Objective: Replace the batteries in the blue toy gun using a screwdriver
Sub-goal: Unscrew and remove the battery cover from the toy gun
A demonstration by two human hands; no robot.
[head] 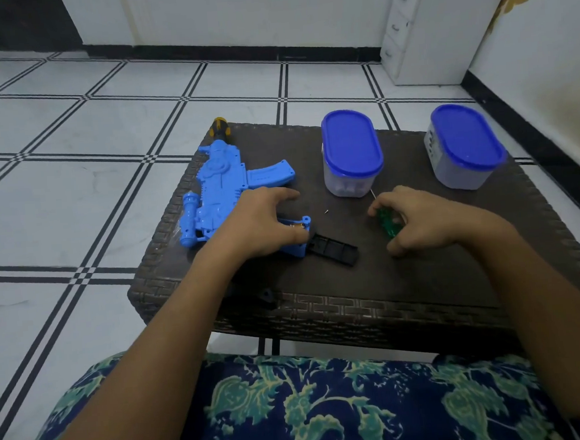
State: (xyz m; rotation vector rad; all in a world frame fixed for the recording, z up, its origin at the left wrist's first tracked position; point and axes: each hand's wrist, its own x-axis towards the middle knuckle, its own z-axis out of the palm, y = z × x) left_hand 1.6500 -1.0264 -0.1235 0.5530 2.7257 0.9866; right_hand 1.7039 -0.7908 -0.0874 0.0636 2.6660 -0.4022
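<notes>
From the head camera I look down at a dark woven table (423,279) on a tiled floor. The blue toy gun (217,187) lies flat toward 10 o'clock of the table, muzzle pointing away from me. My left hand (258,225) rests on its grip end with fingers spread loosely, I judge to pin it steady; it is pressing, not clasping. The battery compartment (297,224) looks open beneath my fingers, with what may be a battery inside. The black compartment cover (333,249) lies just beside the grip at 6 o'clock of table centre, and a small screw (326,212) sits loose near the middle, set aside to stay findable. My right hand (429,220) curls around the green-handled screwdriver (386,225), shaft pointing away. Two blue-lidded containers (352,153) (465,147) stand at 12 and 2 o'clock.
</notes>
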